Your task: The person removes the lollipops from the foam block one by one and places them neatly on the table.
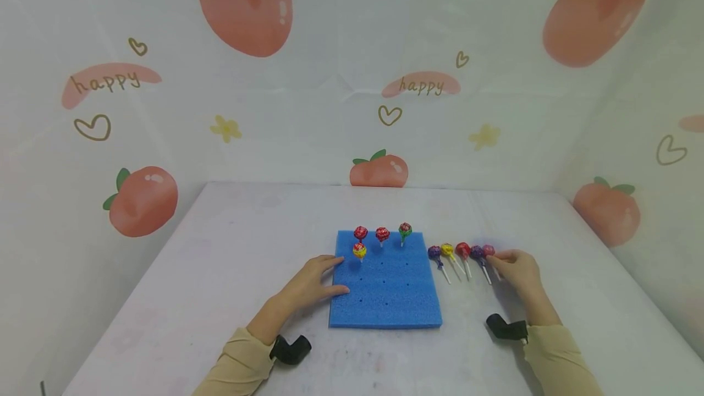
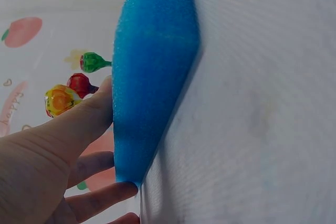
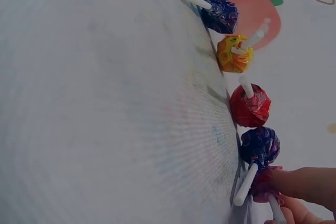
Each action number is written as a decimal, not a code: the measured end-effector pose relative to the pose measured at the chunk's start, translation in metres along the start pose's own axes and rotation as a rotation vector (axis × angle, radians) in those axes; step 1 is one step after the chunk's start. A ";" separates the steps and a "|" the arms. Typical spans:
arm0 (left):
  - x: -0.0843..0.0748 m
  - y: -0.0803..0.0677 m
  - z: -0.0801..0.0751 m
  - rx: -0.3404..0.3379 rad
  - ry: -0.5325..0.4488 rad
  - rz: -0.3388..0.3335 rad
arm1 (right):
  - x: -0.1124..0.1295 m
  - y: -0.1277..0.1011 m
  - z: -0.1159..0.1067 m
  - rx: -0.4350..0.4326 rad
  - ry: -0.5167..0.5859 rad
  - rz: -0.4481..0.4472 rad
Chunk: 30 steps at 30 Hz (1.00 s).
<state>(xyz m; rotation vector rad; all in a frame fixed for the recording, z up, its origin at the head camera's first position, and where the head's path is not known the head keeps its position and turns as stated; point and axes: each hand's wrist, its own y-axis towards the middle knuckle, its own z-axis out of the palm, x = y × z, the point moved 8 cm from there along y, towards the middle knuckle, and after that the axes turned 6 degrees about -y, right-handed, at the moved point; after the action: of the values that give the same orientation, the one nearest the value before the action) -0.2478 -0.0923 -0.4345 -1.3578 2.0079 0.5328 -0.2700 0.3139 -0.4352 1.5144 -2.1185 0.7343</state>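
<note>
The fingers of the right hand (image 1: 518, 270) are covering part of the pink lollipop (image 1: 488, 250), and the standing lollipops (image 1: 382, 234) in the blue foam board (image 1: 379, 315) are showing wrapper markings too small to read. The left wrist view's edges are cutting off that board and the left hand (image 2: 52, 169). At the near left, the head view's bottom edge is clipping an unidentifiable dark sliver (image 1: 42, 388).

"happy" is lettered twice on the wall (image 1: 330, 17), each time over a pink stroke: the left stroke (image 1: 118, 72) beyond the left hand (image 1: 308, 283) and well to its left, the right stroke (image 1: 421, 81) beyond the right hand (image 1: 517, 271) and to its left. Print on the lollipops (image 1: 463, 250) beside the right hand is too small to read.
</note>
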 end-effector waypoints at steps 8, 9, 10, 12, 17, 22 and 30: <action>-0.002 0.000 -0.001 0.002 0.002 -0.005 | -0.001 -0.001 -0.002 0.001 0.015 0.009; -0.002 0.000 -0.001 0.002 0.002 -0.006 | 0.000 -0.001 -0.003 -0.002 0.021 0.008; -0.002 0.000 -0.001 0.002 0.003 -0.008 | 0.002 -0.002 -0.004 -0.003 0.025 0.006; -0.002 0.000 -0.001 0.002 0.004 -0.007 | 0.006 -0.003 -0.006 -0.020 0.024 -0.004; -0.001 0.000 -0.001 -0.001 0.006 -0.010 | 0.021 -0.010 -0.009 -0.041 0.016 -0.030; -0.001 0.001 -0.001 0.002 0.005 -0.009 | 0.042 -0.017 -0.010 -0.074 0.019 -0.078; -0.001 0.000 0.000 0.004 -0.003 -0.014 | 0.083 -0.033 -0.008 -0.121 0.030 -0.233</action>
<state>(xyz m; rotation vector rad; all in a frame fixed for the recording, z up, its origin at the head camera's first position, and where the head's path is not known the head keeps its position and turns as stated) -0.2481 -0.0918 -0.4340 -1.3668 1.9944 0.5234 -0.2643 0.2502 -0.3723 1.6376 -1.8865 0.5326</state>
